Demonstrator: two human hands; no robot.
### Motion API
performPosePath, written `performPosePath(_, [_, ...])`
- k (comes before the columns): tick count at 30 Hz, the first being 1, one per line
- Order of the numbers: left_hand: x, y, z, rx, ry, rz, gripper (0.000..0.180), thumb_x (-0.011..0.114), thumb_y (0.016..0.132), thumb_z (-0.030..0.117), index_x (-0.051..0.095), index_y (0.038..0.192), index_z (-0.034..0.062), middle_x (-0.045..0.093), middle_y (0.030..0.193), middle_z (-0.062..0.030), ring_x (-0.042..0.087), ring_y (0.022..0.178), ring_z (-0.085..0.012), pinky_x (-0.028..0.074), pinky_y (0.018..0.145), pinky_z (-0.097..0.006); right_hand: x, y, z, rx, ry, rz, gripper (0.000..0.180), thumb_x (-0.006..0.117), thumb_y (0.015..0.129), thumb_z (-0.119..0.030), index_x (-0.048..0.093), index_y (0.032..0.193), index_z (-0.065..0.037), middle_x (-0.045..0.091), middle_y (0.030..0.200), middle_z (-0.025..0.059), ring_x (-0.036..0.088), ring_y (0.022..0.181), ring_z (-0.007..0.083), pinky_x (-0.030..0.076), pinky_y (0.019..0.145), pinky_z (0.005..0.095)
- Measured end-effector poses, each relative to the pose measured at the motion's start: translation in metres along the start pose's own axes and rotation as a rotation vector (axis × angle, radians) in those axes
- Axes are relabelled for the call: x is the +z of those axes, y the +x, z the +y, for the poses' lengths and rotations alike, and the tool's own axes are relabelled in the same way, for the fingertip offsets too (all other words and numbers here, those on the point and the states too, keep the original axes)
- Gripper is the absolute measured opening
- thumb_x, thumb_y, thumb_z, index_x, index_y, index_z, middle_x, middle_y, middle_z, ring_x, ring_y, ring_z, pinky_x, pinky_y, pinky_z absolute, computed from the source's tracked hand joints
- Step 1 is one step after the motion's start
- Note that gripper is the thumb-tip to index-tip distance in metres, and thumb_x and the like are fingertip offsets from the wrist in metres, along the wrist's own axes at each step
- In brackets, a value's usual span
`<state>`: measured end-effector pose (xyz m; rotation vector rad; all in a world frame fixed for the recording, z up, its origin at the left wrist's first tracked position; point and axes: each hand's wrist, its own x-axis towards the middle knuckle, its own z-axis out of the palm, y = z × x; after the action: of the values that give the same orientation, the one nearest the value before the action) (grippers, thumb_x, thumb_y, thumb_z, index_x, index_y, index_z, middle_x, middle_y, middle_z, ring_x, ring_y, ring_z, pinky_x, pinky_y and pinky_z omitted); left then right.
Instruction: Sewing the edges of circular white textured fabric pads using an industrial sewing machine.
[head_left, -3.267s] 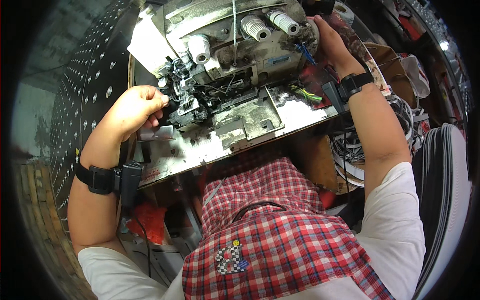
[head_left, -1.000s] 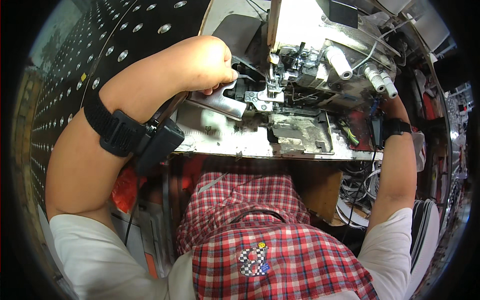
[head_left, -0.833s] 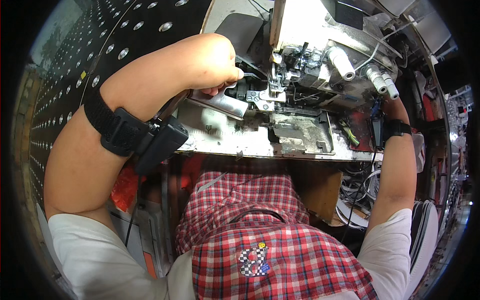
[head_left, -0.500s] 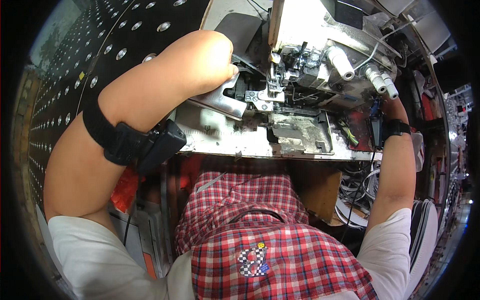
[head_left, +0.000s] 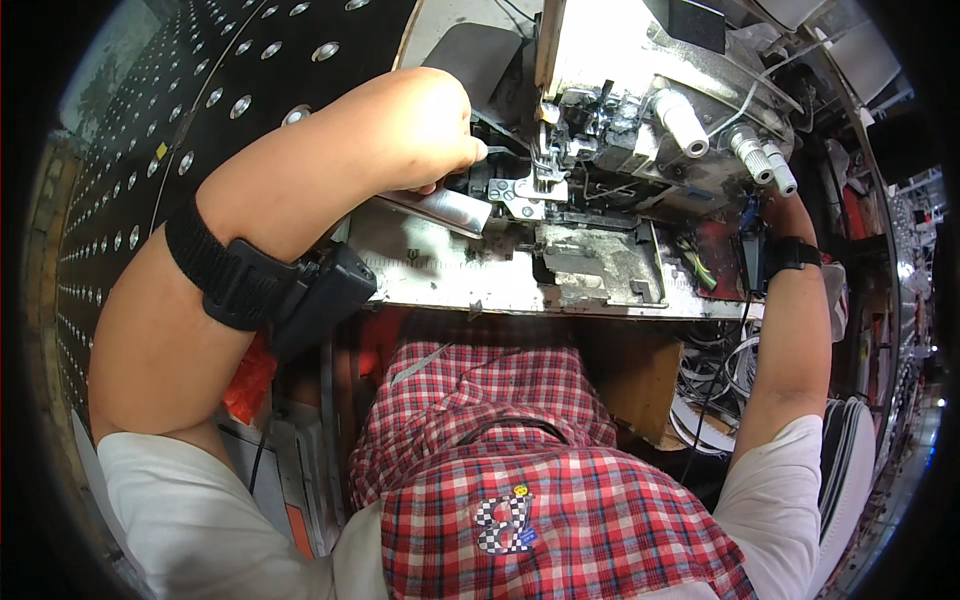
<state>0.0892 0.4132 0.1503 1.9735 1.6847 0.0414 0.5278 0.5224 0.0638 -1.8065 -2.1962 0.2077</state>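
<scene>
An industrial sewing machine (head_left: pixel 650 130) stands on the work table, its needle and presser foot area (head_left: pixel 545 185) lit from above. My left hand (head_left: pixel 435 135) is at the left of the presser foot, over a shiny curved metal cover (head_left: pixel 450 208). Its fingers are curled, with the thumb toward the machine's inner parts; whatever they pinch is too small or hidden to make out. At the machine's right end, below the white tension knobs (head_left: pixel 752 158), my right hand (head_left: pixel 787 212) reaches behind the machine body, its fingers hidden.
A black table with shiny round metal studs (head_left: pixel 240 107) lies to the left. The white machine table's front edge (head_left: pixel 480 308) runs before my checked apron (head_left: pixel 550 480). Coiled white strips (head_left: pixel 715 400) sit below right. Each wrist bears a strapped black device (head_left: pixel 325 295) with a cable.
My left hand has shifted slightly right and its thumb now reaches closer to the presser foot. More of its curled fingers shows above the metal cover. My right arm stays almost still.
</scene>
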Motion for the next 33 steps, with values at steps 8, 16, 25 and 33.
performPosePath(8, [-0.001, 0.005, -0.002, -0.018, 0.025, -0.016, 0.024, 0.059, 0.078, 0.015, 0.052, 0.060, 0.0010, 0.054, 0.053, -0.0053, 0.054, 0.047, -0.0110, 0.043, 0.045, -0.026, 0.000, -0.002, 0.004, 0.003, -0.010, 0.001, 0.057, 0.066, 0.057, 0.008, 0.045, 0.109, -0.003, 0.051, 0.106, 0.0112, 0.050, 0.100, 0.0226, 0.044, 0.079, 0.0324])
performPosePath(16, [0.003, 0.003, -0.003, 0.056, -0.020, 0.077, 0.025, 0.060, 0.077, 0.015, 0.052, 0.058, 0.0013, 0.054, 0.052, -0.0055, 0.054, 0.046, -0.0112, 0.043, 0.044, -0.026, -0.001, -0.004, 0.007, -0.002, -0.005, 0.000, 0.055, 0.065, 0.059, 0.007, 0.046, 0.109, -0.003, 0.051, 0.105, 0.0111, 0.050, 0.100, 0.0223, 0.045, 0.078, 0.0324])
performPosePath(25, [0.000, 0.001, 0.009, -0.080, 0.235, -0.068, 0.023, 0.058, 0.078, 0.016, 0.052, 0.060, 0.0032, 0.054, 0.050, -0.0053, 0.053, 0.044, -0.0117, 0.041, 0.043, -0.027, 0.000, -0.005, 0.008, -0.004, -0.003, -0.001, 0.052, 0.064, 0.060, 0.006, 0.046, 0.108, -0.003, 0.052, 0.104, 0.0109, 0.051, 0.099, 0.0220, 0.045, 0.077, 0.0323])
performPosePath(33, [-0.003, 0.003, -0.002, -0.066, 0.001, -0.039, 0.026, 0.056, 0.080, 0.018, 0.052, 0.061, 0.0014, 0.056, 0.055, -0.0063, 0.053, 0.045, -0.0106, 0.042, 0.043, -0.026, 0.001, -0.001, 0.007, -0.012, 0.000, -0.002, 0.050, 0.064, 0.062, 0.005, 0.046, 0.108, -0.003, 0.052, 0.104, 0.0107, 0.051, 0.098, 0.0217, 0.045, 0.076, 0.0323])
